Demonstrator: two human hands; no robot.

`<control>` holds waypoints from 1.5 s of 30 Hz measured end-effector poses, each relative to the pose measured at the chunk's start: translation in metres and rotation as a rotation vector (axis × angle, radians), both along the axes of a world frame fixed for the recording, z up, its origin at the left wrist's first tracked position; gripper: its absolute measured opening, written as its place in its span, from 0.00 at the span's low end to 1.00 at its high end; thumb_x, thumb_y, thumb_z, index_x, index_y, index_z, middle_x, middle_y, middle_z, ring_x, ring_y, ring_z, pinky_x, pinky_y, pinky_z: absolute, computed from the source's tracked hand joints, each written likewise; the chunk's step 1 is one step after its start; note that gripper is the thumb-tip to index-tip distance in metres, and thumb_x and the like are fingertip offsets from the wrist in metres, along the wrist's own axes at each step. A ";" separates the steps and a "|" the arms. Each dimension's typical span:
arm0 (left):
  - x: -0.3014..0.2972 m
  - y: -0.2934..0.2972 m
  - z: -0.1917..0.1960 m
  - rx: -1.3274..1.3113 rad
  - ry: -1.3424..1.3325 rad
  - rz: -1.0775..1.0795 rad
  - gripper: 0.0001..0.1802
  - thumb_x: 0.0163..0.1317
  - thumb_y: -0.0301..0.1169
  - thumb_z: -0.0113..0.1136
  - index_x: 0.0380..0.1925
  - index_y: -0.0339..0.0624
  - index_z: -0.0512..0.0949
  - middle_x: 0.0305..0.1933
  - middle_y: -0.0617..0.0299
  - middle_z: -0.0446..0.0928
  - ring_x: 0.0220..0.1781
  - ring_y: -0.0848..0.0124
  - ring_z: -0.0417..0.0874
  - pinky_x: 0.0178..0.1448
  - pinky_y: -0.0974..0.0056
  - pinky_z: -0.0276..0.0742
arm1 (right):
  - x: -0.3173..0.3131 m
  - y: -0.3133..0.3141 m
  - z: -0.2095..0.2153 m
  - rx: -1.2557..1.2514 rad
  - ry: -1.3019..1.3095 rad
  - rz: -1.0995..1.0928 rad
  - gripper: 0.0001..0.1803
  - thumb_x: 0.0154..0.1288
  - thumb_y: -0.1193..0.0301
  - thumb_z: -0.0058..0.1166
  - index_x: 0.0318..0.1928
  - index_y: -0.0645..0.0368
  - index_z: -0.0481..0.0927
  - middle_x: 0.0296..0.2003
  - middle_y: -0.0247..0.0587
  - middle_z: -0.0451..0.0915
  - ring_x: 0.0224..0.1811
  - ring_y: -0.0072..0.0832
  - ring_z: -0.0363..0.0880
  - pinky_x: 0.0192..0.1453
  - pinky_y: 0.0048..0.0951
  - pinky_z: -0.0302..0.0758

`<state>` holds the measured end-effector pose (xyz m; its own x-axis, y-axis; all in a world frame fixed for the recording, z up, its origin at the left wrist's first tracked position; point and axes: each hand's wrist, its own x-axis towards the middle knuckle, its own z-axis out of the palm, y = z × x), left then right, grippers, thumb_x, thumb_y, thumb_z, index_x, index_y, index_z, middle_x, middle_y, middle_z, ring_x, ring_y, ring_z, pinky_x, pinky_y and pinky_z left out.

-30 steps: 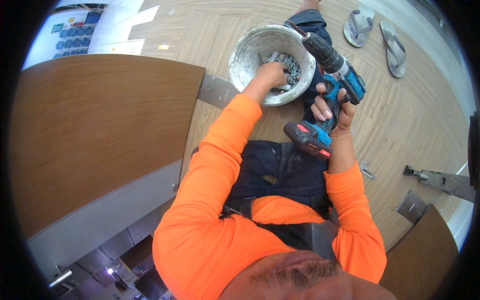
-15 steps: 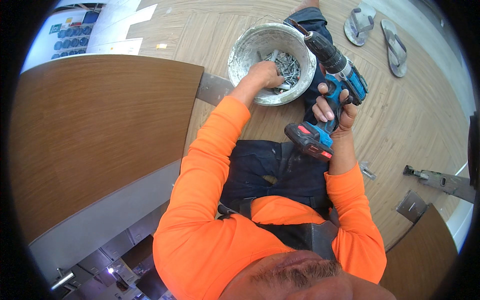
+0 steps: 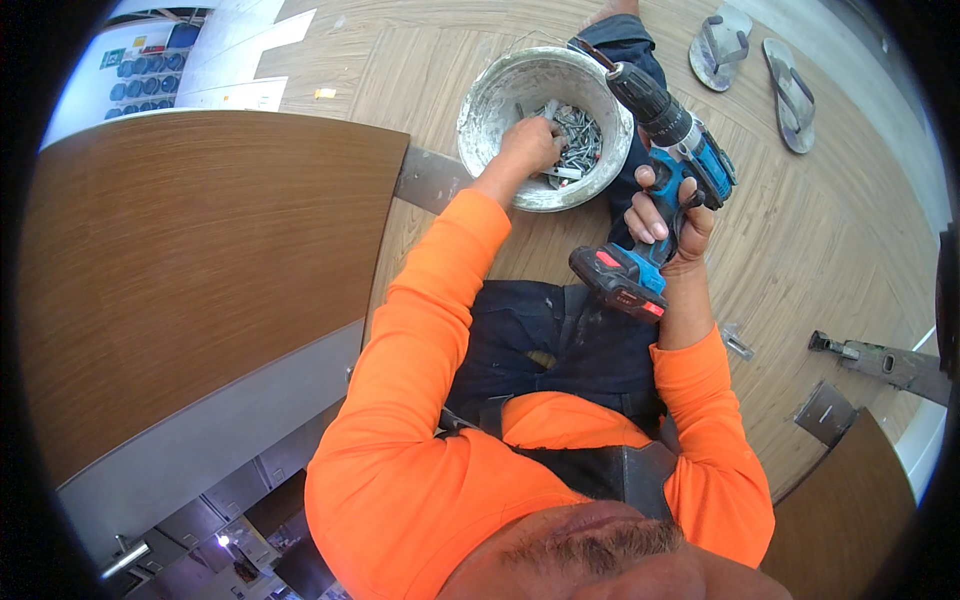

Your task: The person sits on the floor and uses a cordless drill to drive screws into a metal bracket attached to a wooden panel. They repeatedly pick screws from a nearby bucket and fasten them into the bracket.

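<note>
Landmark = the bucket, pale w/ smeared walls, on the wood-look floor. Our L hand is inside it, in over the near-L rim, fingers drawn in narrow at the L edge of a heap of loose screws in the bucket's bottom; fingertips partly hidden, so we can't tell if one's pinched or only touched. Small white strip lies among them, nr side of the bucket. Our R hand has the blue-and-black drill by its handle, fingers wrapped round; drill is just R of the bucket, battery toward us, bit by the bucket's far-R rim as seen from above. Step in hand, we'd judge: picking thru the heap for a screw, drill parked in the other hand. Next move prob. calls for a narrow pinch on one piece & a clean lift clear of tangle and rim, w/ the R hand keeping the bit out of the way. Also about: big brown panel L of the bucket, metal plate btwn the two; dark trouser leg just beside the bucket, R; slippers farther R.
</note>
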<state>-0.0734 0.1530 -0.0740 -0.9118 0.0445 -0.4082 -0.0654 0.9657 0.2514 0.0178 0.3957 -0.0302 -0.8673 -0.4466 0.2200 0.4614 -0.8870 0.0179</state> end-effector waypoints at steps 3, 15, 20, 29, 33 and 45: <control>-0.001 0.005 -0.006 0.050 0.109 -0.024 0.14 0.60 0.42 0.63 0.44 0.57 0.88 0.42 0.49 0.85 0.42 0.53 0.86 0.51 0.52 0.80 | 0.000 0.000 -0.001 0.003 0.004 -0.008 0.29 0.74 0.60 0.51 0.64 0.70 0.65 0.56 0.59 0.78 0.25 0.26 0.75 0.30 0.28 0.72; -0.006 0.005 0.001 -0.117 -0.044 -0.128 0.20 0.61 0.35 0.51 0.49 0.61 0.86 0.49 0.51 0.84 0.52 0.51 0.83 0.58 0.52 0.78 | 0.000 0.000 0.001 0.000 -0.007 -0.003 0.29 0.75 0.60 0.51 0.64 0.70 0.65 0.55 0.57 0.78 0.24 0.25 0.74 0.30 0.28 0.71; -0.011 0.003 -0.003 0.017 -0.100 0.004 0.22 0.61 0.33 0.50 0.52 0.64 0.84 0.52 0.51 0.83 0.54 0.52 0.83 0.60 0.53 0.77 | 0.001 0.000 0.003 0.007 -0.003 -0.008 0.29 0.75 0.60 0.51 0.65 0.69 0.64 0.55 0.58 0.78 0.24 0.25 0.74 0.30 0.28 0.71; -0.007 0.006 -0.012 0.045 0.074 -0.019 0.25 0.58 0.29 0.55 0.56 0.61 0.82 0.47 0.47 0.84 0.49 0.51 0.85 0.55 0.53 0.81 | 0.000 0.000 0.001 0.001 -0.005 -0.007 0.29 0.75 0.60 0.51 0.66 0.67 0.63 0.54 0.58 0.79 0.24 0.26 0.74 0.29 0.28 0.72; -0.007 0.012 -0.004 0.089 0.163 0.022 0.20 0.56 0.32 0.61 0.50 0.55 0.85 0.46 0.44 0.83 0.51 0.49 0.84 0.58 0.52 0.78 | -0.001 0.001 0.002 -0.005 0.000 -0.013 0.29 0.75 0.60 0.51 0.65 0.68 0.63 0.54 0.58 0.79 0.24 0.25 0.74 0.29 0.28 0.72; -0.009 0.011 -0.012 -0.010 0.058 0.027 0.16 0.55 0.35 0.59 0.43 0.56 0.88 0.46 0.48 0.84 0.50 0.51 0.84 0.58 0.53 0.79 | 0.000 0.001 0.001 -0.012 0.000 -0.009 0.29 0.75 0.61 0.51 0.66 0.68 0.63 0.55 0.59 0.78 0.25 0.26 0.75 0.30 0.28 0.72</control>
<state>-0.0826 0.1640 -0.0859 -0.9347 0.0156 -0.3550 -0.0773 0.9662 0.2460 0.0173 0.3966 -0.0294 -0.8714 -0.4358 0.2251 0.4531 -0.8910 0.0289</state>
